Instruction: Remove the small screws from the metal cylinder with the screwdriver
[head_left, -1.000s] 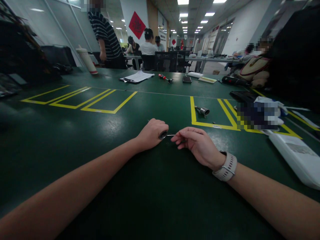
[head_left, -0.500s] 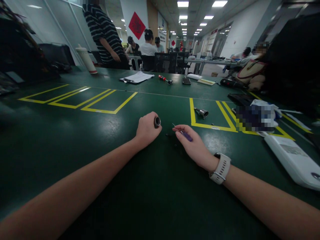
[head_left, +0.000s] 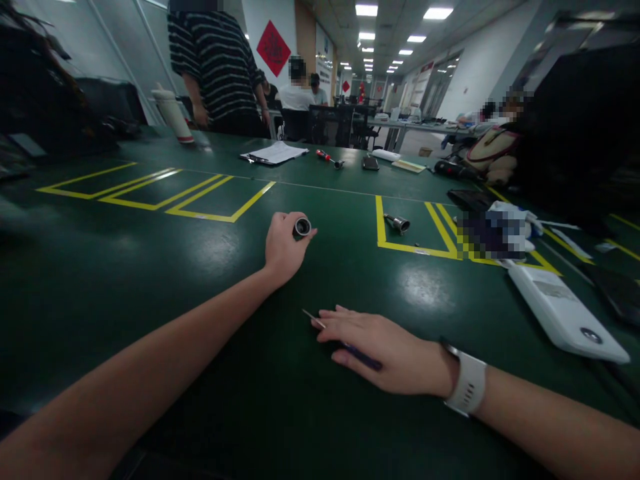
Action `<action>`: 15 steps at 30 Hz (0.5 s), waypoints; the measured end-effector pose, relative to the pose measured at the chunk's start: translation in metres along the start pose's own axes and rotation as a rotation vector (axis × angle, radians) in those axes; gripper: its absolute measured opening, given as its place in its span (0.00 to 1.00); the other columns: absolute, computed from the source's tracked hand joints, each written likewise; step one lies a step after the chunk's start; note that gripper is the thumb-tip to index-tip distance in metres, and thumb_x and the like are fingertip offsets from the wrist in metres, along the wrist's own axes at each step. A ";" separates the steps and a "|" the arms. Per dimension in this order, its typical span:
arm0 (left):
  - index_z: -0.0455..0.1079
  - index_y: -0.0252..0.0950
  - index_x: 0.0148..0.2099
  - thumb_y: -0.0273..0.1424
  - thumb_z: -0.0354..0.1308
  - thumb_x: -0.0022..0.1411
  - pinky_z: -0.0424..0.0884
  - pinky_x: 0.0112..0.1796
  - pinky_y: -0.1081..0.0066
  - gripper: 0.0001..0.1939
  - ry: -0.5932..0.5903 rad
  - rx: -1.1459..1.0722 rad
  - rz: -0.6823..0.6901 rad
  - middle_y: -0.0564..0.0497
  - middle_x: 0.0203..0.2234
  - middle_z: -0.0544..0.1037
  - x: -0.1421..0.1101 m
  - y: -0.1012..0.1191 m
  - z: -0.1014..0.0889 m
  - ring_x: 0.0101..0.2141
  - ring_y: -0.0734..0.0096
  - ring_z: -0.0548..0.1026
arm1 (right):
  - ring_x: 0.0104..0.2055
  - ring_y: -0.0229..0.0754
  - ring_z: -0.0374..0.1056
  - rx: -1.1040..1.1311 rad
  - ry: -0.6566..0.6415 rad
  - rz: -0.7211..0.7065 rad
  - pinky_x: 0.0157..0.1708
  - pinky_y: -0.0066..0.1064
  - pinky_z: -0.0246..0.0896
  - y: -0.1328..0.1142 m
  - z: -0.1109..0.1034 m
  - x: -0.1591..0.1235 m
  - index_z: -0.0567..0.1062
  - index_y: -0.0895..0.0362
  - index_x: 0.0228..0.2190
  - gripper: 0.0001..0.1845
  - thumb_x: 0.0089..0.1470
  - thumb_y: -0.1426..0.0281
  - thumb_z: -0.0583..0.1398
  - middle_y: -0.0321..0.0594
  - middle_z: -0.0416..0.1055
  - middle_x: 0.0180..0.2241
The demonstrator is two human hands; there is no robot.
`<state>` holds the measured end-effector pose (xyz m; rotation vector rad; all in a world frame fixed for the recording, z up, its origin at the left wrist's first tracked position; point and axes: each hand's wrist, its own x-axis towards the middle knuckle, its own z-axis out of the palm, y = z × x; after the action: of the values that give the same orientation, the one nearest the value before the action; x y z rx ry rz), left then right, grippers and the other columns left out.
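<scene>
My left hand point(head_left: 285, 250) is closed around a dark, hollow metal cylinder point(head_left: 302, 227), whose round silver-rimmed opening faces me. Lower and to the right, my right hand point(head_left: 363, 343) lies low over the green table, palm down. A small screwdriver point(head_left: 364, 357) with a dark purple handle is tucked between its thumb and fingers, the thin shaft pointing up-left past the fingertips. The fingers hide part of the handle. Inside the right-hand yellow taped frame point(head_left: 420, 251) lies a metal funnel-shaped part point(head_left: 399, 223), apart from both hands.
Toward the far edge are a clipboard with papers point(head_left: 275, 153), a red-handled tool point(head_left: 327, 157) and a dark phone-like item point(head_left: 370, 163). A white device point(head_left: 565, 310) sits at the right. A white cup point(head_left: 173, 117) stands far left, near a person in a striped shirt point(head_left: 220, 63).
My right hand has moved down toward me and turned palm down, the screwdriver still in it. My left hand has shifted slightly left, turning the cylinder's opening more toward me.
</scene>
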<state>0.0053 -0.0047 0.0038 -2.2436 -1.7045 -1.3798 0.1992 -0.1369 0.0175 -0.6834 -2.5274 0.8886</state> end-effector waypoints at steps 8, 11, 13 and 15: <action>0.69 0.34 0.39 0.25 0.62 0.47 0.71 0.34 0.67 0.14 -0.186 -0.524 -0.340 0.51 0.31 0.74 -0.010 0.039 -0.008 0.32 0.69 0.73 | 0.54 0.42 0.65 0.443 0.378 0.183 0.55 0.42 0.59 0.000 -0.006 -0.025 0.68 0.52 0.50 0.18 0.58 0.73 0.55 0.43 0.70 0.51; 0.68 0.33 0.42 0.22 0.62 0.46 0.73 0.36 0.65 0.18 -0.252 -0.746 -0.554 0.49 0.34 0.74 -0.021 0.059 -0.025 0.33 0.69 0.75 | 0.42 0.42 0.72 0.742 0.594 0.303 0.46 0.39 0.65 0.009 -0.008 -0.026 0.75 0.54 0.39 0.09 0.57 0.67 0.57 0.40 0.77 0.39; 0.68 0.33 0.44 0.21 0.60 0.48 0.73 0.41 0.63 0.18 -0.303 -0.897 -0.632 0.48 0.37 0.75 -0.030 0.069 -0.036 0.38 0.67 0.75 | 0.30 0.39 0.72 0.866 0.707 0.352 0.37 0.35 0.68 0.012 -0.008 -0.026 0.76 0.55 0.30 0.11 0.57 0.63 0.57 0.37 0.76 0.27; 0.69 0.34 0.42 0.19 0.58 0.49 0.73 0.44 0.63 0.16 -0.355 -1.024 -0.721 0.48 0.37 0.76 -0.037 0.074 -0.042 0.39 0.67 0.76 | 0.23 0.36 0.69 0.917 0.737 0.396 0.33 0.32 0.66 0.011 -0.008 -0.027 0.75 0.55 0.24 0.15 0.56 0.61 0.57 0.34 0.72 0.19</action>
<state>0.0355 -0.0842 0.0416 -2.4608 -2.4774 -2.6278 0.2282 -0.1402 0.0109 -0.9460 -1.1689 1.4301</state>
